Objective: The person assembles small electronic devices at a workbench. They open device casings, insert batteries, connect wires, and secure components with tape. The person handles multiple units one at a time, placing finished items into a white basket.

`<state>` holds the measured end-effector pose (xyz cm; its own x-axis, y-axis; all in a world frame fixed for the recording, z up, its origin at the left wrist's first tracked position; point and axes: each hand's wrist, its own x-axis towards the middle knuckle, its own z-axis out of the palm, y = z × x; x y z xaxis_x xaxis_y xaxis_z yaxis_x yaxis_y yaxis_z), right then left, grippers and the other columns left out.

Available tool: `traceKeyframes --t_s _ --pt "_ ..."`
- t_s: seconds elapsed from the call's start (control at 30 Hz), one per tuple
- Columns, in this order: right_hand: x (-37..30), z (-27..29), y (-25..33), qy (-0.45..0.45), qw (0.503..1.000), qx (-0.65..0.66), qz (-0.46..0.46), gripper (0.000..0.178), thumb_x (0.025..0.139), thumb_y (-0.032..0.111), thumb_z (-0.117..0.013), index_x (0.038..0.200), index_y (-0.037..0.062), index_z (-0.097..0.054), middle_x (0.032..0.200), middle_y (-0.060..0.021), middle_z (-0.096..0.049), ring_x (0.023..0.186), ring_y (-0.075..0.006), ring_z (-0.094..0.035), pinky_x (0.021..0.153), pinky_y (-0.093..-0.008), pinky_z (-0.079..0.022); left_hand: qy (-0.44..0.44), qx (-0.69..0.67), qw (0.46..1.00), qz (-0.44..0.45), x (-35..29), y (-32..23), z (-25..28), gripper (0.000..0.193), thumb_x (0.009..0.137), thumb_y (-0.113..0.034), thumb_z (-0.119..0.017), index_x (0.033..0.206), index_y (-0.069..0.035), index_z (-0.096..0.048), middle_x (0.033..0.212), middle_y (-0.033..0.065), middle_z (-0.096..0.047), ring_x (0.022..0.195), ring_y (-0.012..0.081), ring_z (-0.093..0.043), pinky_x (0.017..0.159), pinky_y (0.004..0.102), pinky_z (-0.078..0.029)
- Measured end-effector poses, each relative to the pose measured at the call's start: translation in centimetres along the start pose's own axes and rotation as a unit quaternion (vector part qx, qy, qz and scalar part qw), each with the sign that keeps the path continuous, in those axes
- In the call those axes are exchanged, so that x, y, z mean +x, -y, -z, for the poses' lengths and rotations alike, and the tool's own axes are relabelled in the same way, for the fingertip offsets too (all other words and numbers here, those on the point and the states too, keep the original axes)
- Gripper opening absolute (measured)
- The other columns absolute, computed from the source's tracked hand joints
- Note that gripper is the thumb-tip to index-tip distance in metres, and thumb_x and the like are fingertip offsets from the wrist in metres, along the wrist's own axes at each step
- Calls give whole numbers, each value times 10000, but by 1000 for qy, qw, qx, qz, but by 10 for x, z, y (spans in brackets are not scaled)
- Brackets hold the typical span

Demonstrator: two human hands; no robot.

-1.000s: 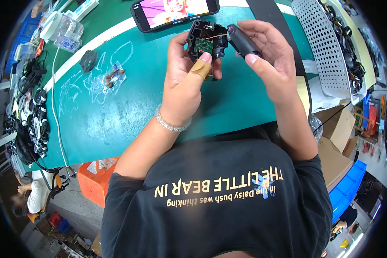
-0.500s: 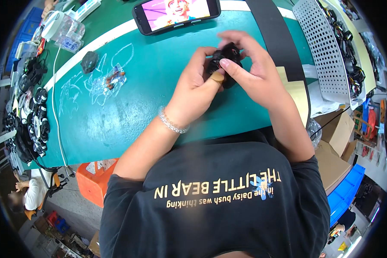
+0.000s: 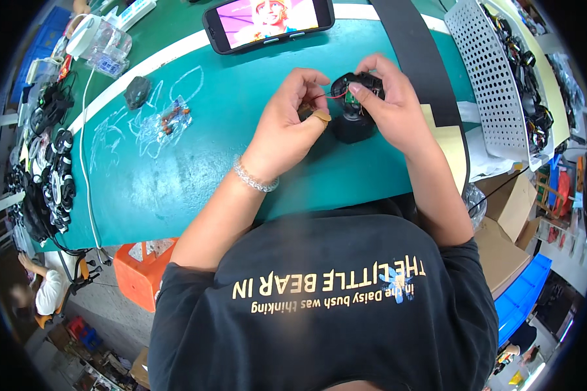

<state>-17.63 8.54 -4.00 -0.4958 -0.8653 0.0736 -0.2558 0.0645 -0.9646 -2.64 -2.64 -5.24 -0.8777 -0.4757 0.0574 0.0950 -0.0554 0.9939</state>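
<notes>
My right hand (image 3: 399, 112) grips a black plastic housing (image 3: 353, 127) above the green table, thumb on top and fingers round its far side. Inside it shows a small green circuit board (image 3: 350, 98). Thin red and dark wires (image 3: 334, 97) run from the board leftward to my left hand (image 3: 285, 124). The left fingers are curled and pinch the wires' far end; whatever sits at that end is mostly hidden. A tan finger cover wraps the left thumb tip.
A phone (image 3: 270, 23) stands at the table's far edge. Left lie a dark lump (image 3: 137, 92) and a clear plastic bag with small brown parts (image 3: 174, 120). A white perforated basket (image 3: 486, 78) of black parts stands right. An orange stool (image 3: 140, 274) is below left.
My hands have moved apart, the left slightly leftward. The black housing is turned and opened to view, showing the green board and the wires stretched between my hands.
</notes>
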Motion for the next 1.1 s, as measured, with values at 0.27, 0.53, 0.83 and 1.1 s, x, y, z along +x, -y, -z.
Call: traceKeyframes --t_s 0.27,0.53,0.83,1.1 --pt "4 4 -7 47 999 -15 5 165 841 85 -601 958 -2 -525 810 -64 -571 736 -117 -530 659 -270 -445 -17 -191 976 98 8 -9 20 335 793 41 -487 1120 -34 -469 918 98 -575 767 161 -558 649 272 -440" --pt "1 -18 -4 14 988 -112 102 214 808 107 -610 988 6 -554 864 -109 -586 836 -248 -572 762 -339 -455 10 -378 923 70 5 -6 21 319 826 -2 -442 1143 -23 -463 983 126 -528 782 208 -503 696 295 -425" --pt "-4 -30 22 -21 924 -231 305 321 636 117 -730 920 93 -583 785 -31 -543 754 -236 -536 658 -345 -441 41 -484 873 48 2 1 12 406 918 -353 -459 1157 -25 -474 1036 117 -487 941 266 -462 870 390 -386" --pt "0 -32 17 -56 904 -282 315 224 623 101 -732 803 103 -598 767 -20 -525 733 -224 -519 611 -328 -432 66 -514 855 -4 3 1 8 398 926 -372 -444 1153 -47 -486 1067 109 -490 1005 242 -452 914 369 -361"
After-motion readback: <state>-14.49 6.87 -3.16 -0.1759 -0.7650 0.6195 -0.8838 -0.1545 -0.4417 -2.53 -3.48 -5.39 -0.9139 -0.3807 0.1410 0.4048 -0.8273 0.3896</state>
